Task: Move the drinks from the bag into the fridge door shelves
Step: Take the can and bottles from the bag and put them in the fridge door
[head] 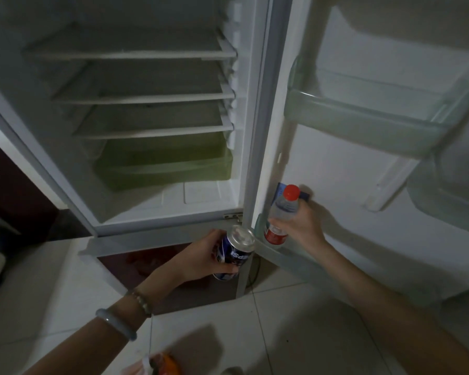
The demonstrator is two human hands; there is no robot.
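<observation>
Starting at lower centre, the bag (160,365) barely shows. Just above, the left hand (201,255) has its grip wrapped round a can (236,251). Beyond, right hand (299,223) holds the bottle (280,212) over the shelf (290,257): lower it upright, release, then bring the can alongside.

home kitchen: open household fridge (152,109) with bare shelves, green crisper drawer (165,169) above and left of held drinks, door shelves (363,117) above right, white floor tiles (282,334) beneath.

Blue can (234,253) — red-capped clear bottle (280,215) — green drawer (168,166).
</observation>
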